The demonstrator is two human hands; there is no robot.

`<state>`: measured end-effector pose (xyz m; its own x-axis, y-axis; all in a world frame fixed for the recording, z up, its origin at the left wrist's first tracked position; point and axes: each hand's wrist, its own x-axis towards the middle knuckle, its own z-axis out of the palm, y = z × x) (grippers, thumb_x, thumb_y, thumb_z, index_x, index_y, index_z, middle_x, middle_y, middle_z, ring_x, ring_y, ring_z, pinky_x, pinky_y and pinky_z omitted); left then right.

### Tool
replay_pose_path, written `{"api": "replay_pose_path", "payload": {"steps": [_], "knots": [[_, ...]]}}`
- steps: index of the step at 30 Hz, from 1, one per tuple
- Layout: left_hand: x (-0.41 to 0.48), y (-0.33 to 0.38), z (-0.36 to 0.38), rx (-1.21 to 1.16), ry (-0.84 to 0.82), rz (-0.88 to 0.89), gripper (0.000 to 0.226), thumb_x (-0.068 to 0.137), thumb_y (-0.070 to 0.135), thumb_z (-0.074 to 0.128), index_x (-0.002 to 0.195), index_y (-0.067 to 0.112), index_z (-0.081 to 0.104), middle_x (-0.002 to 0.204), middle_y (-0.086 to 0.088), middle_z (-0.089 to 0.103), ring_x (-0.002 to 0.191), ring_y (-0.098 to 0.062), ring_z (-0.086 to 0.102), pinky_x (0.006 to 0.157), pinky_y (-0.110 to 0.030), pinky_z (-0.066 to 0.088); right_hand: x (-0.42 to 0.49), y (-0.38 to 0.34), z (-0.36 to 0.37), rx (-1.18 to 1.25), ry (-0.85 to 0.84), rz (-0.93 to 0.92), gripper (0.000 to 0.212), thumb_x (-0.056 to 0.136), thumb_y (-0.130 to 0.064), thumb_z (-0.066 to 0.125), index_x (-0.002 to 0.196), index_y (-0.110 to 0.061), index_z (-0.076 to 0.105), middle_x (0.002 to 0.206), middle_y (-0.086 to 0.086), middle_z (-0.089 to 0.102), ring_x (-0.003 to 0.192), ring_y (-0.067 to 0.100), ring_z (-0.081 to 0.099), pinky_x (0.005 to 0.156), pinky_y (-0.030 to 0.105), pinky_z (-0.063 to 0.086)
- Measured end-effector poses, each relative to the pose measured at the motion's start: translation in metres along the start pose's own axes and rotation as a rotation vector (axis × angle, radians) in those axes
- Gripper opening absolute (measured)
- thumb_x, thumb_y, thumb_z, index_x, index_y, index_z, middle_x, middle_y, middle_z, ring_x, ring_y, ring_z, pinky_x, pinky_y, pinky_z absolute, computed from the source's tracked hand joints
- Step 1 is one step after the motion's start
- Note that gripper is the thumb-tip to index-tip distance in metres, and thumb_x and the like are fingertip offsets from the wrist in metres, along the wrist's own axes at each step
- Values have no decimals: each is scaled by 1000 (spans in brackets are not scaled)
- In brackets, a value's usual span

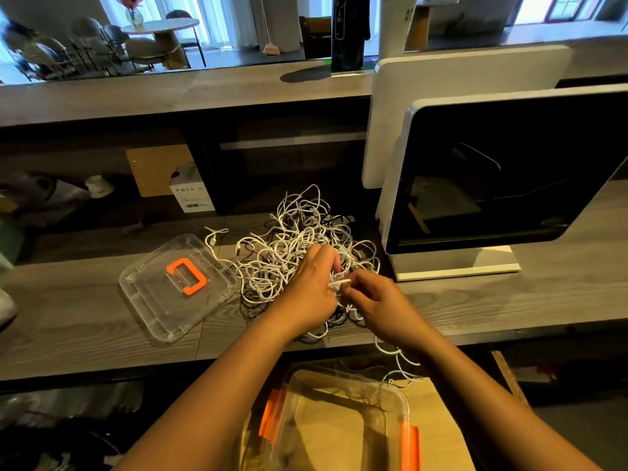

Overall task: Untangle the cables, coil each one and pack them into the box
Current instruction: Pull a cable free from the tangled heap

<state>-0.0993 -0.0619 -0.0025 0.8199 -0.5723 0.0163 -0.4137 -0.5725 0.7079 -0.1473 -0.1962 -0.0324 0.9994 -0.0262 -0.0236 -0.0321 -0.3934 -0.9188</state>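
A big tangle of white cables, with a few dark ones mixed in, lies on the wooden counter. My left hand rests on the heap with its fingers curled round some strands. My right hand pinches a white cable end just beside it. One white cable hangs over the counter's front edge. The clear plastic box with orange clips stands open below me on a wooden stool. Its clear lid with an orange handle lies flat on the counter, left of the heap.
A screen on a white stand sits right of the heap, close to it. A small white carton and a brown board stand at the back left. A raised shelf runs behind the counter.
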Motion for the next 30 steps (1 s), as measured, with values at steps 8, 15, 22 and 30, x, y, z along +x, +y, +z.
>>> {"api": "replay_pose_path", "payload": {"steps": [8, 15, 22, 30], "knots": [[-9, -15, -7, 564, -25, 10, 15, 99, 36, 38, 103, 22, 39, 85, -4, 60, 78, -27, 56, 63, -32, 38, 2, -11, -18, -122, 194, -69, 15, 97, -20, 48, 84, -14, 52, 61, -3, 47, 53, 8, 39, 53, 23, 33], [-11, -13, -9, 18, -282, -154, 39, 102, 26, 33, 139, 33, 30, 107, 5, 64, 97, -21, 61, 81, -30, 46, 13, -28, -44, -446, 208, -158, 9, 93, -21, 57, 85, -16, 56, 76, -10, 52, 70, 8, 49, 57, 21, 35], [-14, 24, -10, -605, -16, -105, 36, 101, 19, 33, 135, 21, 46, 132, 14, 46, 114, 7, 41, 82, 5, 31, 8, -14, -21, -276, 42, 23, 12, 99, -19, 44, 90, -16, 52, 71, -4, 52, 64, 13, 50, 65, 37, 45], [8, 26, 13, -830, 366, -244, 33, 100, 31, 33, 73, 16, 41, 58, 3, 36, 44, -3, 32, 42, -17, 29, -14, -8, 15, -374, -297, 1, 29, 100, -25, 41, 93, -4, 61, 76, 4, 57, 67, 15, 49, 66, 33, 40]]}}
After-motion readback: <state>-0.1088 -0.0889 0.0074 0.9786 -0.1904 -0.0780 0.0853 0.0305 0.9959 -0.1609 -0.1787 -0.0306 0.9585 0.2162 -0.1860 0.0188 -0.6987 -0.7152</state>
